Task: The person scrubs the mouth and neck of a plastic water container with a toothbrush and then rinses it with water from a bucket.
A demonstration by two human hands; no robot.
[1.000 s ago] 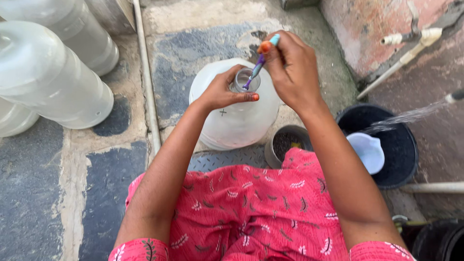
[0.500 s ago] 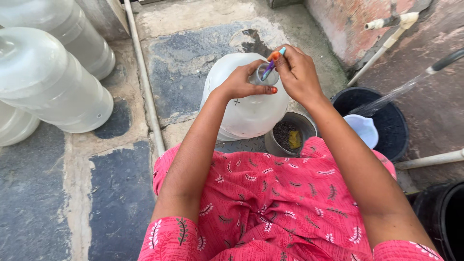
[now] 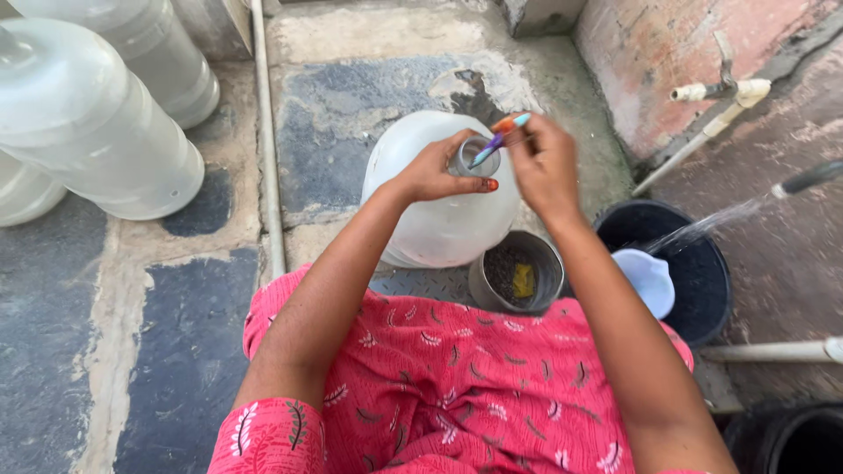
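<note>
Brush: thin purple and blue brush (image 3: 497,140) with an orange end, slanting down into the open neck of the jug, its top pinched in the closed fingers of the right hand (image 3: 544,167)
Jug: big translucent white water jug (image 3: 439,211) standing upright on the stone floor, directly under both hands
Left hand: left hand (image 3: 436,171) wrapped around the neck of the jug, fingers curled and gripping it, just beside the brush
Bowl: round metal bowl (image 3: 516,272) with dark grit and a yellow scrap inside, touching the base of the jug, below the right hand
Bucket: black bucket (image 3: 694,263) to the right of the grip, a pale blue scoop (image 3: 648,279) resting in it, a stream of water falling in
Tap pipe: white pipe (image 3: 702,132) on the red wall, beyond the right hand
Other jugs: more white jugs (image 3: 88,132) lying on their sides, well apart to the left
Lap: pink patterned cloth (image 3: 439,386), nearest the camera
</note>
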